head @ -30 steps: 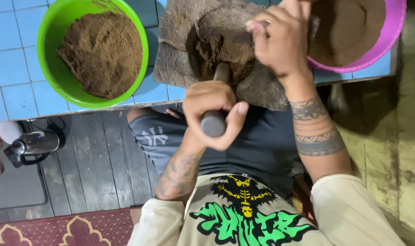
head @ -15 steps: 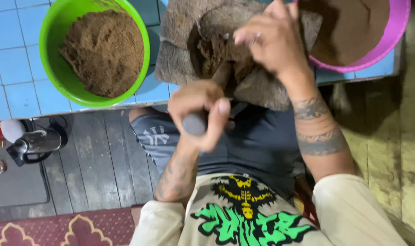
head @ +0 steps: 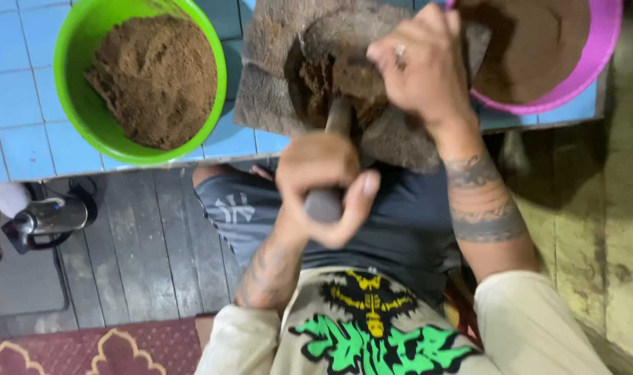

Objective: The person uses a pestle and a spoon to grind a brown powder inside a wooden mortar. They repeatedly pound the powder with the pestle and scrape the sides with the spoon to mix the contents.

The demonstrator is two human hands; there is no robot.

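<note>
While the left hand (head: 323, 180) kept a closed grip on a pestle (head: 334, 139), the right hand (head: 420, 66) pressed loosely curled fingers into brown paste (head: 330, 76) to steady the stone mortar (head: 275, 90).

1. Two hands – left hand (head: 327, 184), right hand (head: 427, 69).
2. Two plastic bowls of brown powder – one green bowl (head: 80, 111), one pink bowl (head: 594, 62).
3. One stone mortar (head: 275, 97).
4. One pestle (head: 330, 194).
5. One metal kettle (head: 49, 219).

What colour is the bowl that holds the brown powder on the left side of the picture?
The bowl is bright green. It shows in the head view, standing on light blue tiles.
</note>
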